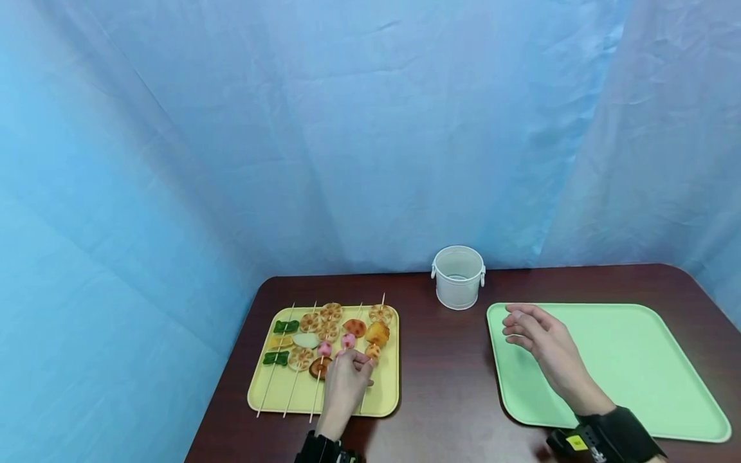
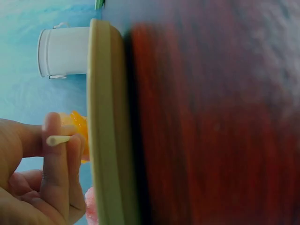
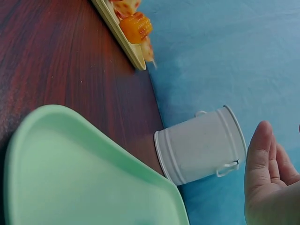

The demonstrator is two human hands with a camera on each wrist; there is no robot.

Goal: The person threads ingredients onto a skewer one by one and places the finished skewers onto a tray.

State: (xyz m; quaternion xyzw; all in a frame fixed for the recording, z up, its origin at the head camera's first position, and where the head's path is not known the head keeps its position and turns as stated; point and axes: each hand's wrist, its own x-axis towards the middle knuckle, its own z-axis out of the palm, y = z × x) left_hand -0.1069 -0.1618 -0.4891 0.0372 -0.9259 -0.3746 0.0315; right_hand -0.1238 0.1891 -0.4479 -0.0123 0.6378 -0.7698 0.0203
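Observation:
At the right side of the yellow tray (image 1: 379, 406), my left hand (image 1: 345, 386) pinches the stick of the rightmost food skewer (image 1: 377, 334), which bears a lotus root slice, a corn piece and a ball-like piece. In the left wrist view the stick's blunt end (image 2: 57, 140) sticks out between thumb and fingers. Several other skewers lie side by side on that tray, with green pieces (image 1: 276, 357), pink balls (image 1: 324, 348) and a mushroom (image 1: 319, 368). My right hand (image 1: 550, 357) hovers over the green tray (image 1: 637, 366), fingers loosely bent, holding nothing.
A small white bucket (image 1: 457, 286) with side handles stands at the back of the dark wooden table (image 1: 440, 386), between both trays. Behind the table hangs a blue cloth (image 1: 370, 141), which also covers the left side.

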